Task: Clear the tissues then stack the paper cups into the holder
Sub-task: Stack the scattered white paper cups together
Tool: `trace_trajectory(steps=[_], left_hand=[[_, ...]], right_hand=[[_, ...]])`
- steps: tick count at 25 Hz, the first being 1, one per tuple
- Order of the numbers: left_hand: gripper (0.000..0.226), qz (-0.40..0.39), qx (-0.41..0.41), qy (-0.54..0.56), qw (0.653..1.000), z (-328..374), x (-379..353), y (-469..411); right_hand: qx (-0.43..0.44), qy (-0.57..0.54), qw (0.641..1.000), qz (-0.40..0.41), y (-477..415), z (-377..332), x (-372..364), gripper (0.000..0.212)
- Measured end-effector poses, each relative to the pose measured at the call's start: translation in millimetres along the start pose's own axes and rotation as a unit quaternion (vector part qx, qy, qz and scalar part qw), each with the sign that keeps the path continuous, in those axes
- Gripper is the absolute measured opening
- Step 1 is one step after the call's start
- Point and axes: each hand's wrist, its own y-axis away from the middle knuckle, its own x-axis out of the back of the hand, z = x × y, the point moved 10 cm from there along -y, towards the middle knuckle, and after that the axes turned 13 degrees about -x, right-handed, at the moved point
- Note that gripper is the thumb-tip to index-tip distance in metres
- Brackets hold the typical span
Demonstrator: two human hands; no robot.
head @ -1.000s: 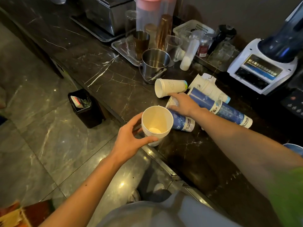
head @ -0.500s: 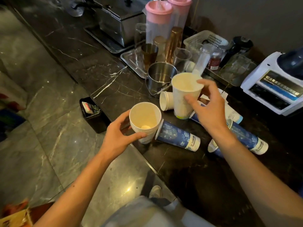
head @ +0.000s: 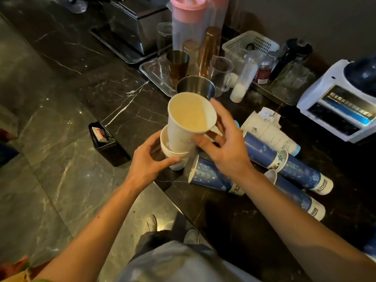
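Observation:
My left hand [head: 149,159] grips a stack of white paper cups [head: 176,154] at the counter's front edge. My right hand [head: 224,143] holds a white paper cup [head: 189,119], tilted, its base sunk into the top of that stack. Blue paper cups [head: 213,177] lie on their sides on the black marble counter [head: 114,94] to the right, some nested in long rows [head: 293,169]. A row of white cups [head: 270,133] lies behind them with a crumpled tissue [head: 268,115] on top. No holder can be told apart.
A steel pot [head: 196,86], a metal tray [head: 150,70] with glasses and shakers, pink-lidded pitchers [head: 189,23], a white basket [head: 250,42] and a blender [head: 343,94] crowd the back of the counter. A small black bin [head: 107,143] stands on the floor below the edge.
My right hand lifted a white cup from the counter, carried it left and set its base into the stack held by my left hand. The view has shifted closer.

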Motion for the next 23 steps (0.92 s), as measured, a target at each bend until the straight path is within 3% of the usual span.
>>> trace_trajectory(steps=[3,6,9,11,13,15,18,20,23], left_hand=[[0.089,-0.032,-0.006,0.024,0.999,-10.5,4.9,-17.7],[0.089,-0.051,-0.005,0.038,0.998,-18.4,9.1,-29.4],[0.087,-0.071,0.005,0.054,0.996,-29.3,14.1,-39.0],[0.088,-0.073,0.005,0.065,0.995,-29.4,11.6,-40.4],[0.088,-0.08,0.005,0.072,0.994,-30.7,11.1,-41.5],[0.087,-0.087,0.001,0.069,0.994,-30.0,9.6,-41.6],[0.085,-0.084,0.003,0.067,0.994,-31.0,8.6,-40.2],[0.084,-0.077,0.008,0.065,0.995,-33.1,9.8,-39.8],[0.085,-0.075,0.007,0.058,0.995,-33.8,10.2,-40.2]], right_hand=[[-0.046,0.117,0.992,-0.001,-15.8,24.2,-15.8,0.076],[-0.079,0.179,0.98,-0.028,-21.5,46.5,-22.1,0.065],[-0.088,0.198,0.975,0.04,-43.9,59.2,7.0,0.056],[-0.115,0.31,0.941,0.072,-64.8,74.4,32.5,0.061],[-0.148,0.436,0.888,0.011,-84.3,99.7,31.2,0.076],[-0.129,0.523,0.841,-0.056,-93.4,119.4,18.6,0.089],[-0.084,0.6,0.794,-0.053,-100.9,128.7,12.7,0.095],[-0.06,0.601,0.796,-0.026,-102.8,119.2,14.9,0.089],[-0.065,0.491,0.869,0.009,-91.1,100.9,25.2,0.086]])
